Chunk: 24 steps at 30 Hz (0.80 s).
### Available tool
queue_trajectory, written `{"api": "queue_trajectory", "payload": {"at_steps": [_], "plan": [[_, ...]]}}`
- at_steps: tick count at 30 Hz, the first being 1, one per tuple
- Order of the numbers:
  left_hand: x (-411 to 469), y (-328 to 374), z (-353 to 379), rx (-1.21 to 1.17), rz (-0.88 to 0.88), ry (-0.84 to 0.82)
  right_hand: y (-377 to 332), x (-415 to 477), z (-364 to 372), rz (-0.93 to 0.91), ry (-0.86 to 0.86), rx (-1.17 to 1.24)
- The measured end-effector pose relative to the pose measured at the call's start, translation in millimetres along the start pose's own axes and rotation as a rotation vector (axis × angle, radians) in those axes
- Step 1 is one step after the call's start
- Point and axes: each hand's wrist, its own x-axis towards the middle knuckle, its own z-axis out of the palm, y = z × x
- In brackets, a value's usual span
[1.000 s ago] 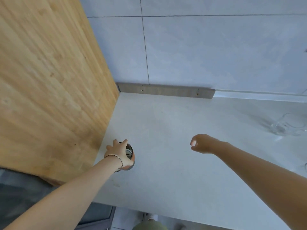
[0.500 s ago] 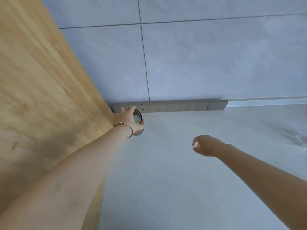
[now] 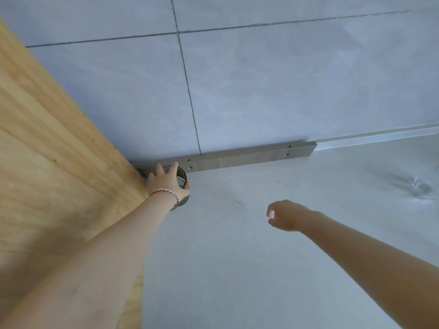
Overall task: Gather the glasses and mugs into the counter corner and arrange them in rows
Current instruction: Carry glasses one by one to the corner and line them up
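Dark-walled with an orange patch on its side, the mug (image 3: 182, 186) stands upright in the counter (image 3: 237, 257) corner, just beside the wooden panel (image 3: 59, 174) and the metal strip (image 3: 249, 156) along the tiled wall (image 3: 261, 91). Left hand (image 3: 165, 184) lies over its rim, fingers (image 3: 174, 167) spread and draped around it; a braided bracelet (image 3: 166, 194) circles the wrist. Its inside looks empty; no writing is legible. Right hand (image 3: 286, 216) hovers loosely curled, holding nothing. A blurred clear glass (image 3: 419, 187) sits far right
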Motion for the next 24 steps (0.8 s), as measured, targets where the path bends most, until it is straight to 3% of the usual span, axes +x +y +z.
{"api": "queue_trajectory", "payload": {"at_steps": [3,6,8,11,13,24], "plan": [[-21,15,1,0.139,0.077,0.065,5,-11,6,0.004,-0.011,0.032],[-51,44,2,0.233,0.261,0.079,20,-27,13,0.010,-0.007,0.080],[-72,71,6,0.239,0.369,0.016,36,-41,17,0.021,0.001,0.104],[-104,115,14,0.169,0.390,-0.186,69,-64,22,0.053,0.010,0.136],[-127,150,24,0.137,0.402,-0.271,101,-85,24,0.071,0.029,0.160],[-223,323,106,0.113,0.505,-0.379,342,-185,27,0.227,0.212,0.189]]}}
